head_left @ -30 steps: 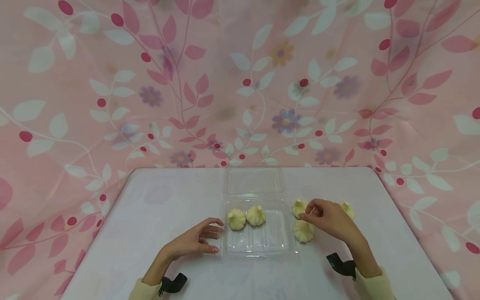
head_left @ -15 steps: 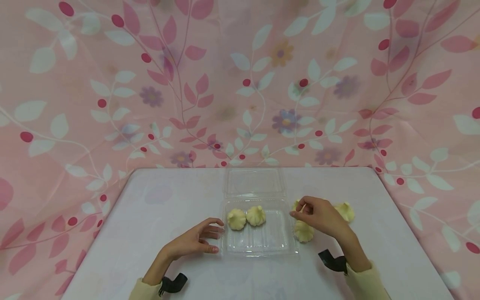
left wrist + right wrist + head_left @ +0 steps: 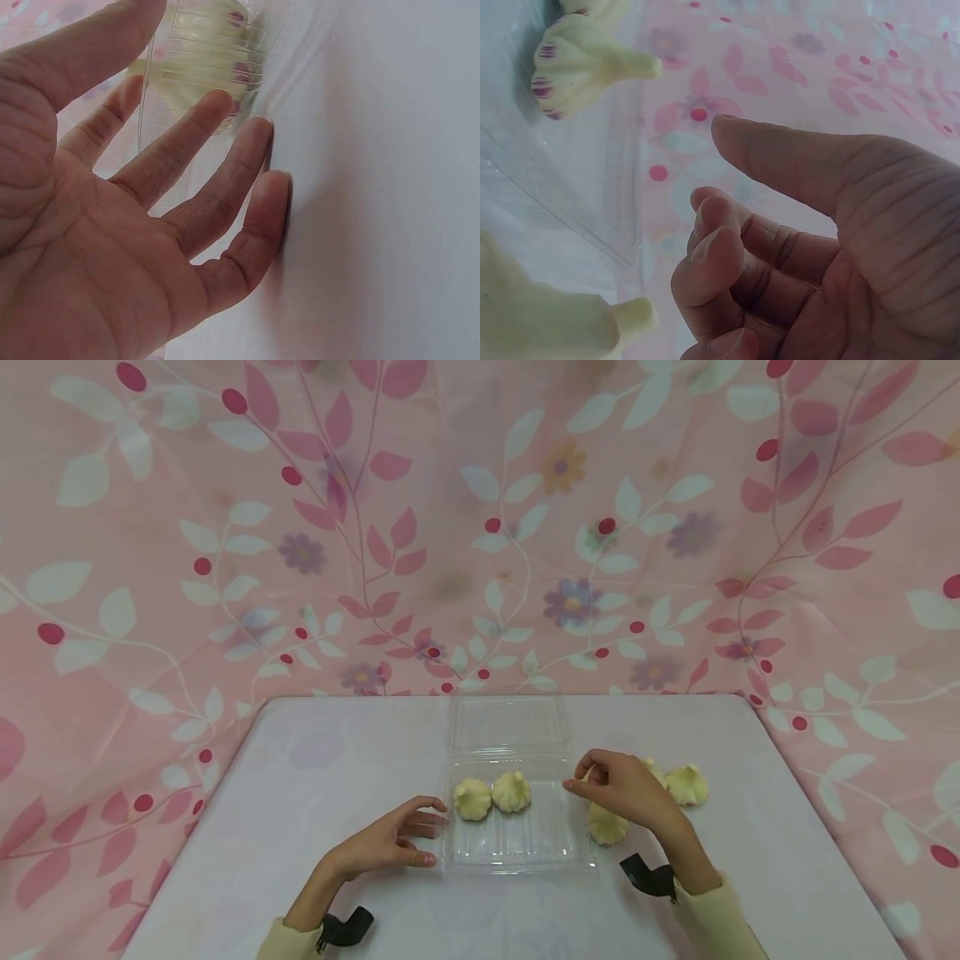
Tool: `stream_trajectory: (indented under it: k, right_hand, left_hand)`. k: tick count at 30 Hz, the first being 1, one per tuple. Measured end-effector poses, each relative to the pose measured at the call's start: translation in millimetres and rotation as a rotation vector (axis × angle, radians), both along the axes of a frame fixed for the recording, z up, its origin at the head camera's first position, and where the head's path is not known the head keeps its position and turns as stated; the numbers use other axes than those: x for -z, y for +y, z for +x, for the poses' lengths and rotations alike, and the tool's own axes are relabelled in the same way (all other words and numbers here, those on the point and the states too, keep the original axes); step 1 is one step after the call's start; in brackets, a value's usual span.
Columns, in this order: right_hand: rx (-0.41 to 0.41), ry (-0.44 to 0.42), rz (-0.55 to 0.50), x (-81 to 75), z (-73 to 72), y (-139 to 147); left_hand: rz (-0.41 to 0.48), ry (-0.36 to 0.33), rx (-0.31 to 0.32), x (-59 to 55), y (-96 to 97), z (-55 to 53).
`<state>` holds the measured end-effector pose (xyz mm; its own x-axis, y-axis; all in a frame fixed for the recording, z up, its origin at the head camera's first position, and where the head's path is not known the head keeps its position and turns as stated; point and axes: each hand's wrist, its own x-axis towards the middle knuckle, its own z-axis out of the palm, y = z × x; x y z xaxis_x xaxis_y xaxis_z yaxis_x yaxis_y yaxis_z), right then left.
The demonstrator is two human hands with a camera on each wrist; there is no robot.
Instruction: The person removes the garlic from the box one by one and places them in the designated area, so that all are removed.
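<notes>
Two pale garlic bulbs, the left one [image 3: 472, 798] and the right one [image 3: 512, 792], sit side by side in a clear plastic clamshell box [image 3: 517, 865]. My left hand [image 3: 393, 837] is beside the box's left wall, fingers spread and slightly bent; in the left wrist view its palm holds nothing. Over the box's right edge hovers my right hand [image 3: 626, 785], loosely curled. The right wrist view shows its thumb [image 3: 787, 157] apart from the fingers, with nothing between them. Below that hand a garlic bulb [image 3: 606, 825] lies on the table, partly covered.
Beyond my right hand are another garlic bulb [image 3: 687, 785] and one mostly hidden behind the hand [image 3: 653, 769]. The box's raised lid [image 3: 510, 724] lies back toward the far table edge. A pink floral curtain [image 3: 480, 527] hangs behind the white table [image 3: 337, 743].
My right hand has moved left, from above the loose garlic bulbs to the box's right edge, uncovering bulbs at the right. The left hand and the box have stayed put.
</notes>
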<state>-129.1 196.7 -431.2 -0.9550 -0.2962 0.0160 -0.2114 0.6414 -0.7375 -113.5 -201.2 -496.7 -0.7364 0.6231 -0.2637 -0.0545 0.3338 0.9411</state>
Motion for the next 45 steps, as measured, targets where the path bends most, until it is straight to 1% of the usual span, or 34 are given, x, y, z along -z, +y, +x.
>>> stream_trajectory:
  k: [7, 14, 31, 45]
  right_hand:
    - [0.002, -0.036, 0.002, 3.8, -5.8, -6.5]
    - [-0.012, -0.001, -0.013, 3.5, -8.3, -13.2]
    - [-0.001, -0.01, 0.002, 3.4, -13.6, -32.5]
    - [0.01, -0.062, 0.013, 3.0, -15.8, -49.8]
  left_hand:
    - [-0.009, 0.006, 0.0, 0.8, -0.1, -0.6]
    - [-0.008, 0.01, 0.0, 2.8, -0.5, -1.5]
    - [-0.011, 0.006, -0.007, 4.2, -1.1, -1.7]
    - [-0.014, 0.001, -0.013, 4.1, -0.4, -1.1]
